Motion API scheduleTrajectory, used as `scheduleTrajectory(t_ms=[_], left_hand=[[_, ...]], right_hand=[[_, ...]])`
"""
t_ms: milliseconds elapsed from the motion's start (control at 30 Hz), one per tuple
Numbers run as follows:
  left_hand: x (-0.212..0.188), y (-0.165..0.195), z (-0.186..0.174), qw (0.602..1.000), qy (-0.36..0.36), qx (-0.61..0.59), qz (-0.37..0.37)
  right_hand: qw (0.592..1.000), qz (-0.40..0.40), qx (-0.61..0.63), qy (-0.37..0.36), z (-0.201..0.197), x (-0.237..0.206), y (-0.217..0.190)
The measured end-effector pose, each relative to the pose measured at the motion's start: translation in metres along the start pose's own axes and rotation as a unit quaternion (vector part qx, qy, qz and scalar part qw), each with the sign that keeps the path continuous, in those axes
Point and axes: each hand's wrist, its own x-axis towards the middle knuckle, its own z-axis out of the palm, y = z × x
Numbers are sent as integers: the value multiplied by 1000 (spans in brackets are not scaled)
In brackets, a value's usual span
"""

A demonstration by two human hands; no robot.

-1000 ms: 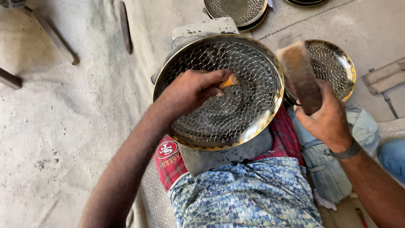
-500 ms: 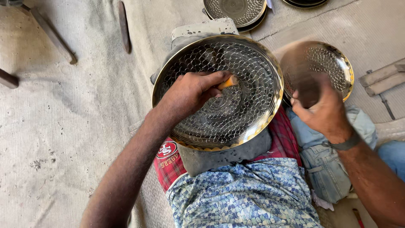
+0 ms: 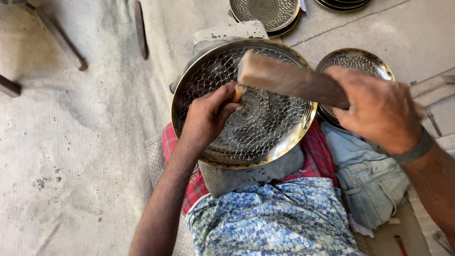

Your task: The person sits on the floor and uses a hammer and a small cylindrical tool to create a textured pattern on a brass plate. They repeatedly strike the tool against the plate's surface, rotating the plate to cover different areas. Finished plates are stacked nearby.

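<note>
Seen from the head camera, a hammered brass plate [image 3: 256, 137] rests on a grey pad [image 3: 246, 175] over the person's lap. The left hand [image 3: 206, 118] pinches a small punch [image 3: 238, 92] upright on the plate's patterned face; most of the tool is hidden behind the fingers. The right hand [image 3: 379, 109] is closed around a wooden mallet [image 3: 289, 78], its head meeting the punch's top and its handle lost inside the fist. A second plate [image 3: 355, 61] lies half-covered behind that hand. More plates [image 3: 265, 12] on the cloth-covered floor [image 3: 71, 142] are cut off at the top edge.
</note>
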Motion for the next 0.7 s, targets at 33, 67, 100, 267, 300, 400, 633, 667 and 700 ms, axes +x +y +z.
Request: scheduleTrajectory(t_ms=[33, 67, 100, 267, 300, 400, 633, 667, 700], left_hand=[[0, -2, 1, 1000, -7, 8, 2], [-2, -4, 1, 1000, -9, 16, 1], [-3, -5, 2, 1000, -10, 24, -4], [-11, -9, 9, 999, 28, -10, -10], [-14, -8, 12, 998, 54, -20, -8], [-19, -9, 16, 998, 45, -3, -52], [-28, -9, 28, 991, 108, -71, -45], [-29, -8, 31, 988, 129, -74, -49], [-30, -8, 33, 984, 151, -76, -54]], right_hand=[[995, 6, 96, 28, -1, 2, -2], [980, 7, 192, 52, -2, 3, -5], [996, 8, 84, 11, -3, 5, -7], [988, 16, 151, 10, -4, 10, -14], [999, -4, 40, -16, -7, 11, -15], [994, -25, -97, -38, -19, 13, -17], [995, -57, -51, -64, -30, 35, -32], [996, -48, 19, -70, -34, 38, -35], [992, -61, -85, -74, -38, 39, -39]])
